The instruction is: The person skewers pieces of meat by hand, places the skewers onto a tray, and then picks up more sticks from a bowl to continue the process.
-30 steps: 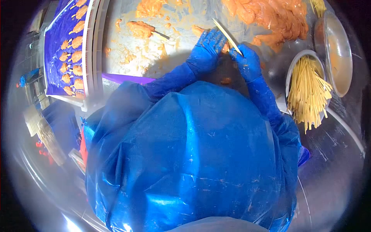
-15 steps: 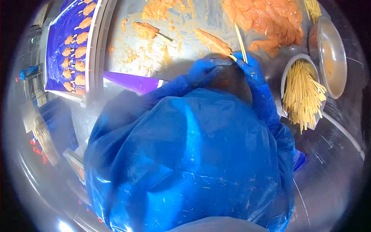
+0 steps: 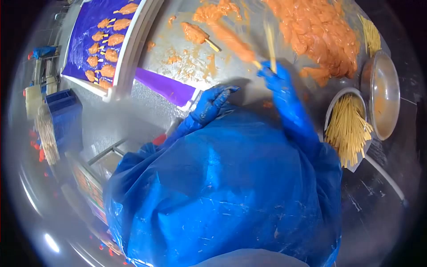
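Observation:
My right hand (image 3: 278, 82), in a blue glove, is closed around the bare end of a meat skewer (image 3: 235, 44) and around some loose wooden sticks (image 3: 270, 40) that point upward. Orange marinated meat covers the skewer, which is blurred by motion. My left hand (image 3: 212, 104), gloved too, rests apart from it near the apron, fingers stretched to the right and nothing visible in them. Another meat skewer (image 3: 195, 34) lies on the metal table (image 3: 178, 73) to the left of the held one.
A heap of orange meat (image 3: 318, 38) lies at the back right. Rows of skewers fill a purple-lined tray (image 3: 80, 66) at left, with a purple sheet (image 3: 167, 88) beside it. At right stand a container of wooden sticks (image 3: 349, 129) and a metal bowl (image 3: 384, 95).
My left hand has let go of the meat skewer and drawn back toward the left. My right hand has kept the skewer and the sticks. The view has shifted a little.

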Demonstrator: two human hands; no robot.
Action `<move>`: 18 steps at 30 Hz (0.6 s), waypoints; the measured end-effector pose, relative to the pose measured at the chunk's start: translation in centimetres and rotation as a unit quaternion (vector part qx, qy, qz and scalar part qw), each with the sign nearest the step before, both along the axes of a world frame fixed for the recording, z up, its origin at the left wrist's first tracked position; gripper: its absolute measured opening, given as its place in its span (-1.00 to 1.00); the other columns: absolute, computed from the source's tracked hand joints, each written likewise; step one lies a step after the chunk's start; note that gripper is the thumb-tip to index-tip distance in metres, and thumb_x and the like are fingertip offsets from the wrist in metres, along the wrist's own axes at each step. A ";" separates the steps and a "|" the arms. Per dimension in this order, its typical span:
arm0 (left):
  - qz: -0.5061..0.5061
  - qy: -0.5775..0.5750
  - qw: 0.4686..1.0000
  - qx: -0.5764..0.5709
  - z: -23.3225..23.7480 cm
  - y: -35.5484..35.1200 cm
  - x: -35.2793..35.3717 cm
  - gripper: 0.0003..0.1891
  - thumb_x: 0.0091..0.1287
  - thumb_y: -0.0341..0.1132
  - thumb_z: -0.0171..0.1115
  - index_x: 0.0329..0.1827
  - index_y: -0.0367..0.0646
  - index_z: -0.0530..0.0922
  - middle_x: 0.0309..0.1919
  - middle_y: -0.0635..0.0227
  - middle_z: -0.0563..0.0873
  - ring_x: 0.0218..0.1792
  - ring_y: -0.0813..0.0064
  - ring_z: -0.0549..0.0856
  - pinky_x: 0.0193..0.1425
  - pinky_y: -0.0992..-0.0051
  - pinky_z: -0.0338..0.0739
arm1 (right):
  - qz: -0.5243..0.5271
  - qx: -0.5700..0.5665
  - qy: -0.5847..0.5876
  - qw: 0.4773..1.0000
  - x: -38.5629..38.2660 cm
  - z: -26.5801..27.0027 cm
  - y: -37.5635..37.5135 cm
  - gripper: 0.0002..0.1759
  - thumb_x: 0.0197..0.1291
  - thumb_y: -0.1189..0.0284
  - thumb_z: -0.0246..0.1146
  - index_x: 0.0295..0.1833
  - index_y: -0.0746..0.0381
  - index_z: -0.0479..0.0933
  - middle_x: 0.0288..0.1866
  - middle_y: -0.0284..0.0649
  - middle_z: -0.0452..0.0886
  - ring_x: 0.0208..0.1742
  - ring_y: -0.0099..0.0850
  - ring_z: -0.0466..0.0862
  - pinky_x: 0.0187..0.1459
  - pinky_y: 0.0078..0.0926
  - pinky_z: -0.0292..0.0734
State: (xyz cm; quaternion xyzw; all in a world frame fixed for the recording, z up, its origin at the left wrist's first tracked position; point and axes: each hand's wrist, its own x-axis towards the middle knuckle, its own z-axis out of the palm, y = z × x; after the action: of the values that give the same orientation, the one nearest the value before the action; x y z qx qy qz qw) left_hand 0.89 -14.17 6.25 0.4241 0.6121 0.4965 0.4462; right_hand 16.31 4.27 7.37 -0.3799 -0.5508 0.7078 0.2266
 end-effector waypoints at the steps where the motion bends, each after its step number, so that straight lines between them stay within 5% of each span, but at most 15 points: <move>1: 0.022 0.008 1.000 0.006 0.1 -0.3 -0.8 -0.72 0.54 -0.35 0.03 0.15 -0.25 0.62 0.09 0.23 0.70 0.18 0.40 0.61 0.32 0.40 0.44 | 0.018 0.009 0.026 0.999 -3.2 -1.3 0.0 -0.80 0.36 0.40 0.23 -0.01 0.25 0.61 -0.33 -0.35 0.62 -0.29 -0.56 0.59 -0.24 -0.57 0.46; 4: 0.079 -0.029 0.996 -0.006 -1.2 -1.5 -3.0 -0.71 0.54 -0.32 0.05 0.15 -0.27 0.63 0.07 0.21 0.71 0.16 0.38 0.62 0.33 0.38 0.43 | 0.018 -0.019 0.034 0.999 -11.4 -3.0 -1.7 -0.81 0.33 0.44 0.24 -0.03 0.30 0.61 -0.33 -0.25 0.64 -0.28 -0.49 0.62 -0.24 -0.41 0.51; 5: 0.125 -0.054 0.991 -0.017 -1.5 -1.4 -3.6 -0.70 0.54 -0.29 0.06 0.14 -0.27 0.63 0.06 0.21 0.72 0.15 0.38 0.63 0.32 0.39 0.43 | 0.006 0.041 0.163 0.986 -14.2 -9.1 -2.4 -0.80 0.33 0.40 0.25 -0.05 0.29 0.60 -0.35 -0.21 0.65 -0.33 -0.44 0.61 -0.30 -0.33 0.50; 6: 0.112 -0.057 0.992 -0.014 -1.3 -1.2 -4.2 -0.70 0.54 -0.29 0.06 0.14 -0.27 0.63 0.06 0.21 0.72 0.15 0.38 0.63 0.32 0.39 0.43 | 0.018 0.055 -0.009 0.998 -15.3 -8.8 -2.9 -0.81 0.34 0.35 0.24 -0.11 0.27 0.59 -0.40 -0.16 0.64 -0.39 -0.35 0.61 -0.33 -0.28 0.49; 7: 0.123 -0.050 0.991 0.004 -1.1 -0.9 -4.9 -0.70 0.54 -0.30 0.05 0.14 -0.27 0.63 0.06 0.22 0.72 0.15 0.37 0.63 0.32 0.39 0.43 | 0.007 0.058 -0.011 0.998 -14.8 -8.8 -3.0 -0.81 0.34 0.35 0.24 -0.11 0.27 0.59 -0.40 -0.16 0.64 -0.39 -0.35 0.61 -0.33 -0.28 0.49; 9: 0.126 -0.041 0.991 0.025 -0.5 0.8 -6.1 -0.71 0.54 -0.31 0.05 0.14 -0.26 0.63 0.07 0.23 0.72 0.14 0.37 0.63 0.31 0.39 0.43 | 0.015 0.106 -0.085 0.991 -13.6 -8.8 -3.1 -0.78 0.38 0.29 0.20 -0.15 0.24 0.58 -0.45 -0.13 0.62 -0.43 -0.29 0.62 -0.37 -0.23 0.48; 11: 0.098 0.087 0.991 0.000 1.2 3.4 -6.1 -0.71 0.52 -0.33 0.05 0.16 -0.23 0.63 0.08 0.21 0.71 0.14 0.34 0.64 0.29 0.39 0.45 | -0.025 0.136 -0.108 0.984 -10.3 -9.0 -2.2 -0.75 0.40 0.27 0.19 -0.11 0.25 0.55 -0.42 -0.15 0.62 -0.39 -0.33 0.61 -0.33 -0.28 0.50; 13: -0.001 0.133 0.989 0.058 1.0 8.2 -5.8 -0.68 0.43 -0.34 0.09 0.17 -0.19 0.63 0.10 0.12 0.68 0.14 0.22 0.64 0.28 0.31 0.48 | -0.085 0.192 -0.148 0.966 -5.2 -9.4 -1.5 -0.69 0.42 0.22 0.17 -0.02 0.27 0.51 -0.37 -0.19 0.62 -0.33 -0.43 0.60 -0.26 -0.37 0.53; 16: -0.138 0.258 0.928 0.233 0.5 19.9 -3.8 -0.60 0.32 -0.29 0.19 0.21 -0.17 0.59 0.12 0.11 0.67 0.15 0.04 0.61 0.29 0.19 0.47 | -0.175 0.126 -0.111 0.970 2.2 -11.4 0.0 -0.76 0.45 0.24 0.15 -0.08 0.21 0.48 -0.40 -0.33 0.51 -0.40 -0.51 0.51 -0.31 -0.47 0.48; 18: -0.110 0.311 0.918 0.221 -2.5 26.8 -1.5 -0.68 0.26 -0.35 0.24 0.08 -0.12 0.64 0.07 0.10 0.67 0.13 -0.01 0.59 0.30 0.18 0.45 | -0.210 0.095 -0.152 0.961 6.4 -9.8 0.0 -0.77 0.43 0.23 0.18 -0.13 0.19 0.48 -0.42 -0.38 0.48 -0.43 -0.57 0.47 -0.38 -0.52 0.43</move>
State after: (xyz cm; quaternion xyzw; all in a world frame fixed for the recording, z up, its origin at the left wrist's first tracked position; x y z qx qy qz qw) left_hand -0.62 12.68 3.78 0.7093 0.5446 0.4098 0.1800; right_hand 22.73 4.31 -2.43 -0.5668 -0.5512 0.5230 0.3185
